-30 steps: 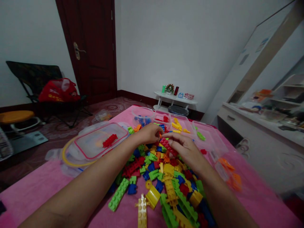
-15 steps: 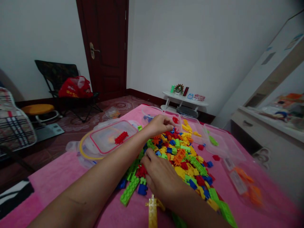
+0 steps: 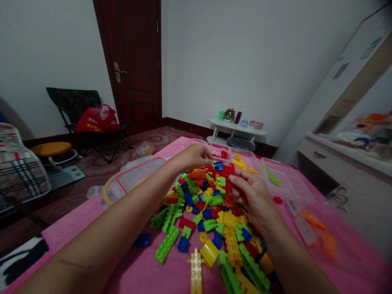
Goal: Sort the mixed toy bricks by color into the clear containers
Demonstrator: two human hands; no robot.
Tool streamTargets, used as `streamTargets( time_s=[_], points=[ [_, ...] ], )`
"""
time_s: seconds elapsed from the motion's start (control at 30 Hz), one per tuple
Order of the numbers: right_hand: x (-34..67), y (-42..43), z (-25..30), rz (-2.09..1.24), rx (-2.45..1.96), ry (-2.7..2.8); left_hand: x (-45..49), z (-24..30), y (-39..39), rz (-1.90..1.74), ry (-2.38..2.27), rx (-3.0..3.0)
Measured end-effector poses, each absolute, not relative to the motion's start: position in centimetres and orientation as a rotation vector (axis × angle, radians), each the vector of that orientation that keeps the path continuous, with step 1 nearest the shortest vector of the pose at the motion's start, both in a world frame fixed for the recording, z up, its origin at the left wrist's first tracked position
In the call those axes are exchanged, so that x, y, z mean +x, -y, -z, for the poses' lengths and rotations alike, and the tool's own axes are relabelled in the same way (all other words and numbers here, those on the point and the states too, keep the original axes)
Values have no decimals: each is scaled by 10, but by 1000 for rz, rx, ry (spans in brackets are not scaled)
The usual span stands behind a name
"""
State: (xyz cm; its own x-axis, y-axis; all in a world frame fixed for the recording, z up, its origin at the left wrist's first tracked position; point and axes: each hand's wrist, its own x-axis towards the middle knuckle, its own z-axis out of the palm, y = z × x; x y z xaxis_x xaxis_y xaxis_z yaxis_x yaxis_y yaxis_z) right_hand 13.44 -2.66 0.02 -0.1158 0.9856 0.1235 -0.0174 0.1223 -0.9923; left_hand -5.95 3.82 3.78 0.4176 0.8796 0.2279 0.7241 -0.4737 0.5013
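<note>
A heap of colourful plastic building blocks [image 3: 211, 200] lies on the pink cloth. My left hand [image 3: 196, 156] reaches over the far side of the heap, its fingers curled and close together; what they hold, if anything, is hidden. Just right of its fingertips sits a blue block [image 3: 218, 165]. My right hand [image 3: 252, 192] is at the right side of the heap, thumb and fingers closed around a red building block [image 3: 237, 184], partly covered by the fingers. In front, a pale yellow studded piece [image 3: 196, 271] lies near a long green block [image 3: 167, 245].
Clear plastic boxes stand along the far edge, one with yellow blocks [image 3: 239, 162], another with green blocks [image 3: 273, 178]. A lid with a red rim [image 3: 143, 167] lies at left. Orange pieces [image 3: 324, 245] sit in a clear container at right. A white cabinet [image 3: 346, 175] stands beyond.
My right hand has moved from the near middle of the heap to its right side, onto red blocks. My left hand has shifted slightly left. The red block on the lid is no longer visible.
</note>
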Motion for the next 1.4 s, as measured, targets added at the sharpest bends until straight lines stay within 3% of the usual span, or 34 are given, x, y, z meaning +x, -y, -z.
streamTargets(
  time_s=[0.17, 0.3, 0.43, 0.6, 0.77, 0.9, 1.07, 1.4],
  points=[
    [140, 23, 0, -1498, -897, 810, -90, -46, -37, -382, -1515, 2526],
    [144, 21, -4, -1528, -892, 679, -136, -35, -31, -94, -1804, 2568],
    [144, 20, -6, -1528, -893, 649, -170, -15, -17, 134, -1787, 2523],
    [144, 20, -5, -1552, -916, 652, -184, 6, -9, 53, -1738, 2390],
    [148, 20, -6, -1584, -848, 629, -181, -8, 3, -90, -1609, 2332],
    [148, 22, -8, -1546, -840, 634, -171, -24, 30, 54, -1311, 2573],
    [144, 26, -12, -1558, -837, 639, -158, -21, 54, 283, -1395, 2716],
    [143, 28, -17, -1606, -881, 545, -157, -8, 61, 240, -1417, 2695]
  ],
)
